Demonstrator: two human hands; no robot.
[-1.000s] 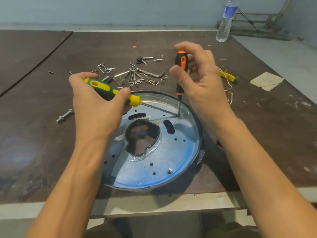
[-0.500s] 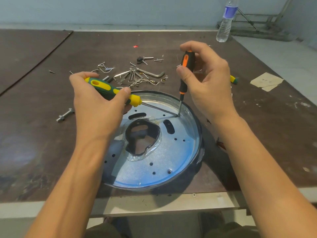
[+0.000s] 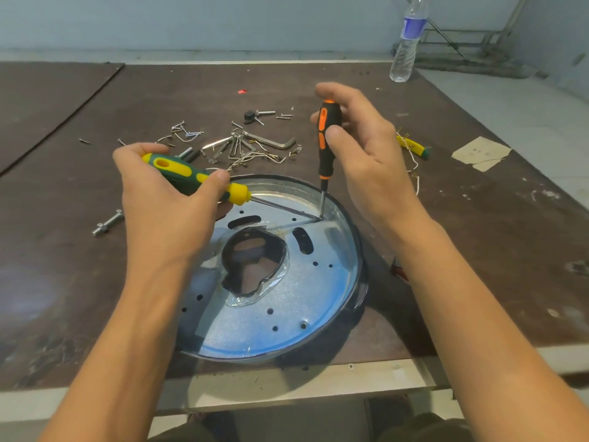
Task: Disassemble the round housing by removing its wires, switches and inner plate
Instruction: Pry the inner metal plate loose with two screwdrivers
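Head view: dark tabletop (image 3: 63,250), pale wall (image 3: 223,23); left grip (image 3: 165,202) clasps green screwdriver (image 3: 178,169); right grip (image 3: 373,154) pinches orange screwdriver (image 3: 325,145)

Both forearms reach forward, each hand gripping a tool.
Left hand (image 3: 165,208) curls round the green-and-yellow screwdriver (image 3: 170,164); right hand (image 3: 369,157) pinches the orange-and-black screwdriver (image 3: 323,148) upright.

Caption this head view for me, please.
Green screwdriver in left hand meets orange screwdriver in right hand inside round housing.
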